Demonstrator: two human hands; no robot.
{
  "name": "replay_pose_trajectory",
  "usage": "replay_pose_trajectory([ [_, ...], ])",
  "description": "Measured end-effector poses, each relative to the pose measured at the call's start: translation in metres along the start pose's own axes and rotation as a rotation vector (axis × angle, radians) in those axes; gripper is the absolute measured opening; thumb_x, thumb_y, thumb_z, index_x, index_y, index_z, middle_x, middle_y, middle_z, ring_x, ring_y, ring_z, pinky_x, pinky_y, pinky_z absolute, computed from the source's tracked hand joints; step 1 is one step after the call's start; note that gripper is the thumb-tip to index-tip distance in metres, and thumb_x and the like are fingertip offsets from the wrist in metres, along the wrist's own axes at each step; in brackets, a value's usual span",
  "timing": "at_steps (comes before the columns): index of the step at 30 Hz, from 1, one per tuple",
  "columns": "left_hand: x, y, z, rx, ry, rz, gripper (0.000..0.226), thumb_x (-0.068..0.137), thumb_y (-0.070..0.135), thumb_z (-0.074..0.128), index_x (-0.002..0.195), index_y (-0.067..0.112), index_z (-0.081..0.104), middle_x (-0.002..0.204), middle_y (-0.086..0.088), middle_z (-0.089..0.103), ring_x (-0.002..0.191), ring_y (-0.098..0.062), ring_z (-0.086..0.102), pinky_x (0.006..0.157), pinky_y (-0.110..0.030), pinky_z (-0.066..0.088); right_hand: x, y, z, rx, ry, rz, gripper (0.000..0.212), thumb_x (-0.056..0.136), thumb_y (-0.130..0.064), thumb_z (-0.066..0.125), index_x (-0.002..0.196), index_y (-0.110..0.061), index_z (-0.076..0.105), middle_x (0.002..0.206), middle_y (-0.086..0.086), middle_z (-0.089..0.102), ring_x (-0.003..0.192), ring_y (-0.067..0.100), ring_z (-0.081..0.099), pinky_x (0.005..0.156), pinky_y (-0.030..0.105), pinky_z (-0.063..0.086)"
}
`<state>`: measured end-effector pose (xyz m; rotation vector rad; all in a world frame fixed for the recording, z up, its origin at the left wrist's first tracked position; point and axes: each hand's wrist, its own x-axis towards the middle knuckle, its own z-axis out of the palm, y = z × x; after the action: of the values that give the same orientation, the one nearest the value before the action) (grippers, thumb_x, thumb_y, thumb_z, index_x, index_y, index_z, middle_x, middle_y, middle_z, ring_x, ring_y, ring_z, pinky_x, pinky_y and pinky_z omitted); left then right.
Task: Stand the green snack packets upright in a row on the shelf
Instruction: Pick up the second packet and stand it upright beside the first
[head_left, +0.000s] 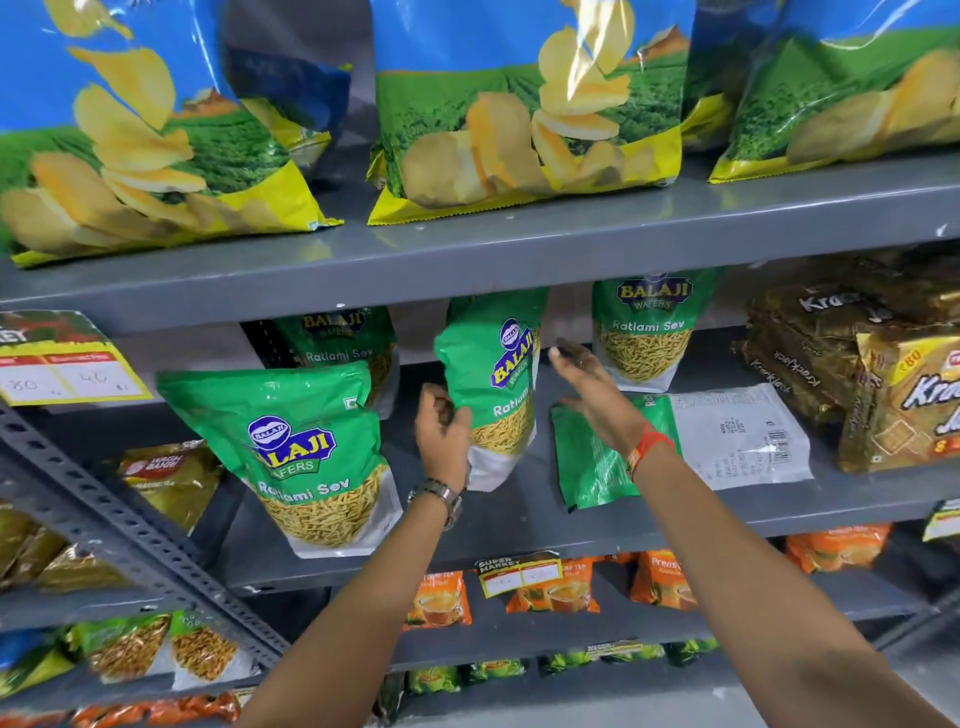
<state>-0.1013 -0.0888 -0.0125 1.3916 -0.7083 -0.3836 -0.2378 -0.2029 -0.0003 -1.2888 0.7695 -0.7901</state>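
Packets of green sev on the middle grey shelf (519, 525), five in view. Front left packet (311, 457) upright, leaning a little left, near the shelf edge. Back left packet (343, 343) upright behind it, partly hidden. Middle packet (498, 384) tilted, top tucked under the upper shelf, base lifted toward the front. Back right packet (647, 332) upright near the rear. Flat packet (680, 447) lying back-side up, green half to the left, white label half to the right.

Left hand (441, 431) at the middle packet's lower left edge, fingers curled round that edge, thumb side toward the front face; grasping the packet. Metal watch (441, 499) on that wrist.

Right hand (592, 384) just right of the middle packet, fingers spread and loosely extended, palm facing left, holding nothing. Fingertips (563, 351) close to the packet's right side; contact not clear. Heel of the hand over the flat packet's green half; touching or hovering, cannot tell. Red thread (649, 447) round that wrist.

Brown biscuit packs (841, 364) stacked at the shelf's right end, well apart from the hands. Blue chip bags (519, 114) in a row on the upper shelf. Price tag (62, 364) clipped at the far left. Orange tea packs (550, 592) on the shelf below.
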Motion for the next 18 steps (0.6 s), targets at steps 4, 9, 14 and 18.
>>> replay_pose_trajectory([
  [4,0.030,0.012,0.002,-0.189,0.101,-0.246,0.046,0.071,-0.027,0.029,0.063,0.016,0.045,0.050,0.009,0.057,0.035,0.007,0.046,0.036,-0.007,0.032,0.011,-0.007,0.004,0.056,-0.025,0.039,0.047,0.090,-0.044,0.047,0.133,-0.024,0.041,0.132,-0.012,0.040,0.125,0.006,0.031,0.114,0.049,0.022],
  [9,0.051,0.014,0.005,-0.339,0.191,-0.368,0.030,0.059,-0.017,0.041,0.048,0.009,0.031,0.050,0.001,0.050,0.041,-0.005,0.049,0.033,-0.007,0.034,0.025,-0.006,0.007,0.079,0.051,-0.012,0.019,0.093,-0.018,0.049,0.075,-0.014,0.054,0.090,0.002,0.064,0.091,0.019,0.059,0.089,0.033,0.044],
  [14,0.052,0.009,0.004,-0.556,0.120,-0.435,0.022,0.069,-0.002,0.043,0.058,0.014,0.051,0.042,0.014,0.064,0.052,-0.007,0.061,0.054,-0.017,0.048,0.037,0.005,0.001,0.146,0.151,-0.071,0.024,0.087,-0.009,0.058,0.067,-0.022,0.057,0.061,-0.015,0.071,0.068,0.003,0.064,0.081,0.029,0.049],
  [18,0.045,0.005,0.005,-0.527,0.097,-0.471,0.019,0.089,0.012,0.045,0.078,0.013,0.060,0.055,0.009,0.072,0.058,-0.010,0.066,0.047,-0.013,0.052,0.035,0.009,0.004,0.174,0.209,-0.094,0.020,0.089,-0.011,0.055,0.072,-0.021,0.059,0.063,-0.017,0.071,0.069,0.002,0.065,0.074,0.024,0.052],
])
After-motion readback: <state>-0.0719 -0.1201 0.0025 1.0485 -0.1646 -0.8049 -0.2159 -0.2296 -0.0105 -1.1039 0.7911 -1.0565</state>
